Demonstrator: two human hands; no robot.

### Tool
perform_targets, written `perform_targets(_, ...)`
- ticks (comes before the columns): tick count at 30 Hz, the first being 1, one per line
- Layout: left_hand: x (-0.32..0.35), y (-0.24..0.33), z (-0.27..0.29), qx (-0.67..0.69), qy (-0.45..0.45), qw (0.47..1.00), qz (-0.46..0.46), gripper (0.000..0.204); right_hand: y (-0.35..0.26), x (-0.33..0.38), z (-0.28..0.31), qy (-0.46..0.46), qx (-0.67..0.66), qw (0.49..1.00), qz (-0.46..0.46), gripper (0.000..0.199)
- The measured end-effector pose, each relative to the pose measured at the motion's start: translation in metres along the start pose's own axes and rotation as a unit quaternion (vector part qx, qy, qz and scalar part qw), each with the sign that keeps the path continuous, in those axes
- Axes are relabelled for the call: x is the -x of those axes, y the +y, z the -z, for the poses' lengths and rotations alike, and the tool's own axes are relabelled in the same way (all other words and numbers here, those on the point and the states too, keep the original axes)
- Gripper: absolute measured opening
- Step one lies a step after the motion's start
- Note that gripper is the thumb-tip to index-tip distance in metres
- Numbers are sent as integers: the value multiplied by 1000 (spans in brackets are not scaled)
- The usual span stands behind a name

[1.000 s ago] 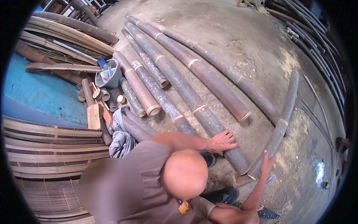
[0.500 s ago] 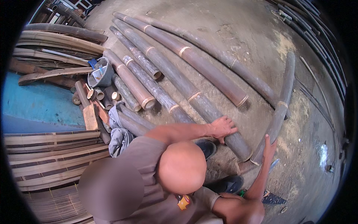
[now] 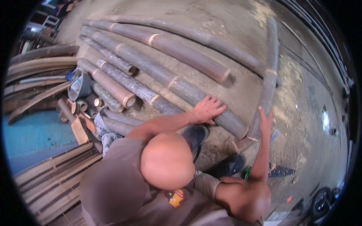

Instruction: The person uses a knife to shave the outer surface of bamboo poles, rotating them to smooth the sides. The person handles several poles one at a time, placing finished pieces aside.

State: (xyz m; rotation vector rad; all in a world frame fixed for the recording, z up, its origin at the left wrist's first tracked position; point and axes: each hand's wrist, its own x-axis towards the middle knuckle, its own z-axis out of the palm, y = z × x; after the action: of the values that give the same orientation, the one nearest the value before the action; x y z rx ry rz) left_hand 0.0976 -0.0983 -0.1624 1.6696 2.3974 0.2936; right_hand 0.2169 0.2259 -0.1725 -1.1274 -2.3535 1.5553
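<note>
Right hand [image 3: 265,118] touches the right pole [image 3: 267,86] near its near end, finger closure not determinable; left hand [image 3: 206,110] lies over the long grey pole [image 3: 162,74], fingers slightly apart; right pole crosses a far pole [image 3: 230,48], so rolling there could pinch fingers

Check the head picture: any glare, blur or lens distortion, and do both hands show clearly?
In the head view, a bright patch glares on the floor at right; a smooth blurred disc sits at lower left; dark poles at upper right appear bent by the lens; left hand and right hand show fairly clearly.
</note>
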Motion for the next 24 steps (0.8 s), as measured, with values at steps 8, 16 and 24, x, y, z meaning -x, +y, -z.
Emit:
perform_targets(8, -11, 7, 5, -5, -53, 998, 30, 97, -6, -3, 1, -1, 3, 1000, 17, 79)
perform_targets(16, -20, -10, 2, 10, -83, 996, 20, 96, -7, -7, -2, 13, 54, 998, -6, 96)
perform_targets(24, -24, -15, 3, 18, -109, 994, 2, 91, -11, 2, -2, 5, 61, 997, -45, 88)
